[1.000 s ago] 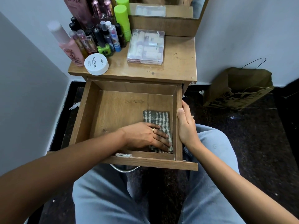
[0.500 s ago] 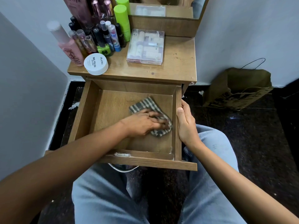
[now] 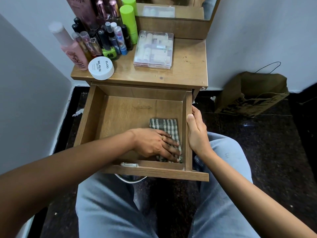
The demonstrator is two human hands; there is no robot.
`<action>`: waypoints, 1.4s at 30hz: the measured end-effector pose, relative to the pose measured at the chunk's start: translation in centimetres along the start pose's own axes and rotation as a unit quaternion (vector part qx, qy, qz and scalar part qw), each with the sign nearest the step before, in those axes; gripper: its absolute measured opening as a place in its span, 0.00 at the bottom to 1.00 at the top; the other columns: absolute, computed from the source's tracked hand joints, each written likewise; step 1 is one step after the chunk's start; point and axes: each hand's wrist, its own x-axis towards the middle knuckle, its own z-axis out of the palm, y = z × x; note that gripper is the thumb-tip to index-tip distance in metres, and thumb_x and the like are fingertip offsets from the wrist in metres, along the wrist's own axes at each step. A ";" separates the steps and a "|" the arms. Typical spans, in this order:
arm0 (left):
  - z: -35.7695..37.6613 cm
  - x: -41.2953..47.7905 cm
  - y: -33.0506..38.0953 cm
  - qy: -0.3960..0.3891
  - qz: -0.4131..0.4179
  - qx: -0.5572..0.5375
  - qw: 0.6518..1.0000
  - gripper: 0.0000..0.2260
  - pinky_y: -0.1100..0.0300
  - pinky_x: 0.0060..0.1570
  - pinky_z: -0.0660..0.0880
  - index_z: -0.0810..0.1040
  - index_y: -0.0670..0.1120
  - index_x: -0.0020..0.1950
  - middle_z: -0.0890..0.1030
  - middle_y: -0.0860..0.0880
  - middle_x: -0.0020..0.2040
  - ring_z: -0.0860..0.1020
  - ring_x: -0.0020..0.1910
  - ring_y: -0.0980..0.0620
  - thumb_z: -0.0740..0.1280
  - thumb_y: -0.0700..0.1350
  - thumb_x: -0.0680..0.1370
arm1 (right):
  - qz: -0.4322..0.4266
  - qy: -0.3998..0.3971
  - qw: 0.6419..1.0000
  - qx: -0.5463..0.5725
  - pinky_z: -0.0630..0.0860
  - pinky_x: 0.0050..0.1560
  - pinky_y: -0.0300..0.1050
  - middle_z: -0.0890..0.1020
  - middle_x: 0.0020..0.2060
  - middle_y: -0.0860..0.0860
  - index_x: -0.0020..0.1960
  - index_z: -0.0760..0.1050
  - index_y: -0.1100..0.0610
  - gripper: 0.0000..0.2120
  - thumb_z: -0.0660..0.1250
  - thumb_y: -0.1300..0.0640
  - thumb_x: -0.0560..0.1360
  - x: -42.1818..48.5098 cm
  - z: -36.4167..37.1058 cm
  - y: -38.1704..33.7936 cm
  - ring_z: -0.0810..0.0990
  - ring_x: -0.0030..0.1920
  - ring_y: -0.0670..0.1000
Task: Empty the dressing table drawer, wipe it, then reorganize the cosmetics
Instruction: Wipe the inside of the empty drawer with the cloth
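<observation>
1. Pressing checked cloth (image 3: 163,125) flat under left hand's (image 3: 154,145) straight fingers (image 3: 172,148), at drawer's (image 3: 89,115) front right corner.
2. Gripping drawer's right wall with right hand (image 3: 197,133), just beside those fingertips.
3. Well beyond the fingers, on the tabletop (image 3: 188,66): white nail-polish jar (image 3: 101,67), clear plastic box (image 3: 153,50).

Soft, fairly bright indoor light, stronger on the right, leaves only faint shadows inside the brown wooden drawer (image 3: 120,114). The glossy dark speckled stone floor (image 3: 257,143) carries small white glints. Wide-angle bending curves the pale grey walls (image 3: 25,83) at the edges; the left forearm (image 3: 51,177) near the lens looks dark and slightly soft.
</observation>
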 end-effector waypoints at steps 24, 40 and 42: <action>-0.3 -0.5 0.4 0.041 -0.288 -0.008 0.957 0.21 0.52 0.75 0.35 0.52 0.62 0.78 0.50 0.60 0.79 0.46 0.79 0.54 0.46 0.55 0.84 | 0.012 -0.012 1.000 -0.012 0.54 0.48 0.13 0.71 0.68 0.43 0.75 0.61 0.49 0.20 0.48 0.53 0.84 -0.1 0.3 0.2 0.67 0.61 0.36; -2.2 1.7 2.2 0.032 -0.390 -0.092 0.916 0.22 0.40 0.76 0.38 0.50 0.58 0.80 0.52 0.52 0.80 0.47 0.79 0.42 0.48 0.53 0.85 | 0.002 0.001 1.000 -0.011 0.67 0.67 0.53 0.76 0.63 0.47 0.71 0.64 0.49 0.20 0.51 0.47 0.81 0.2 0.2 0.3 0.72 0.64 0.47; -1.8 1.1 2.9 0.013 -0.362 -0.087 0.928 0.22 0.44 0.73 0.33 0.49 0.59 0.80 0.51 0.54 0.80 0.46 0.79 0.43 0.49 0.52 0.85 | 0.003 0.000 1.000 -0.012 0.68 0.67 0.53 0.76 0.62 0.48 0.71 0.64 0.49 0.20 0.51 0.48 0.81 0.2 0.2 0.3 0.73 0.63 0.47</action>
